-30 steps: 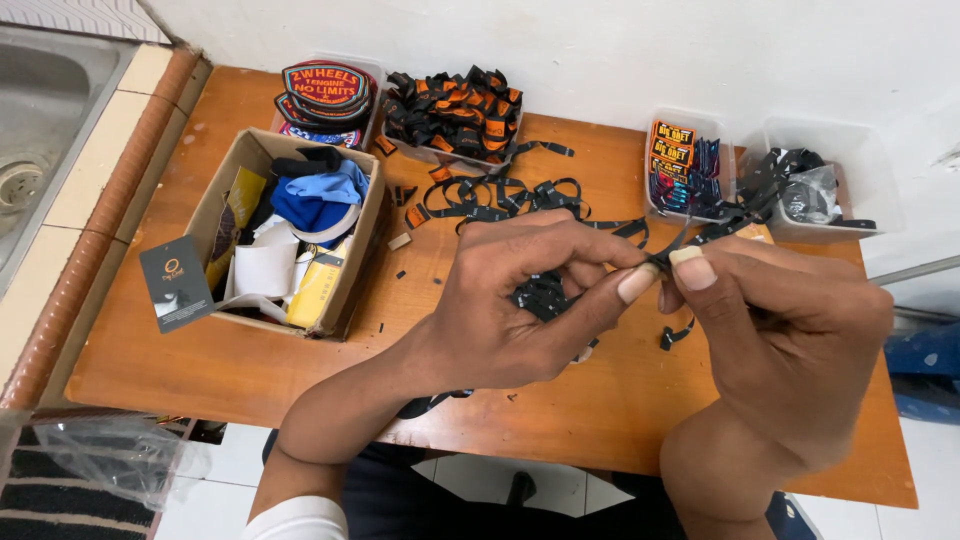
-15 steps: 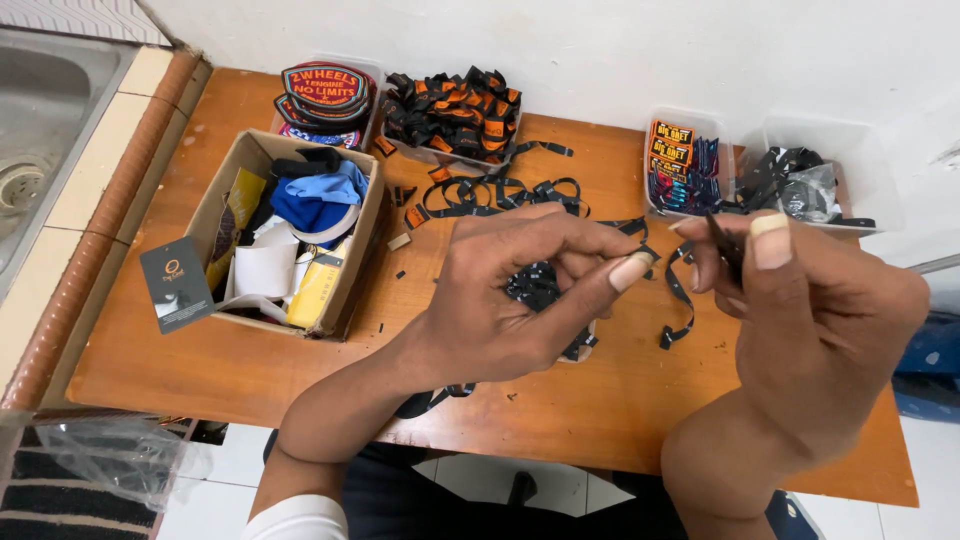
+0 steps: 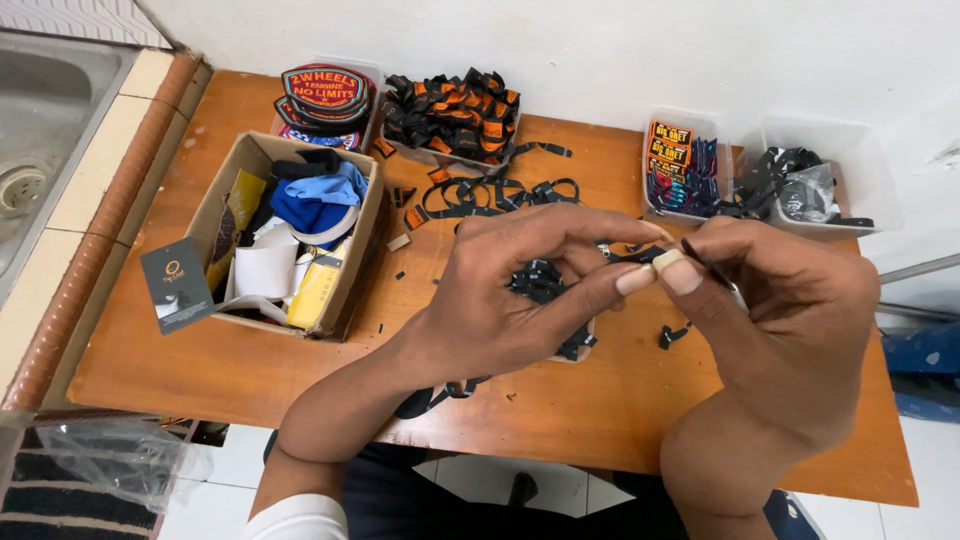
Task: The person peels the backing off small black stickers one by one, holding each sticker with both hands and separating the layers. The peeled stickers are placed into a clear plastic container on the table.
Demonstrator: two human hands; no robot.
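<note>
My left hand (image 3: 520, 290) and my right hand (image 3: 790, 320) meet above the wooden table (image 3: 250, 370), fingertips pinched together on a short black strap (image 3: 640, 254) held between them. Under the left hand lies a small heap of black straps and buckles (image 3: 545, 285), partly hidden by the fingers. One loose black piece (image 3: 672, 335) rests on the table below the right hand.
A cardboard box (image 3: 345, 270) of cloth and cards stands at the left, a dark tag (image 3: 175, 285) against it. At the back are round patches (image 3: 325, 90), a tray of orange-black straps (image 3: 450, 110), loose black loops (image 3: 490, 195) and two clear tubs (image 3: 685, 165) (image 3: 815, 185). A sink (image 3: 40, 130) is far left.
My right hand, which had pulled away to the right, has come back toward the left hand, and the fingertips now meet on the black strap.
</note>
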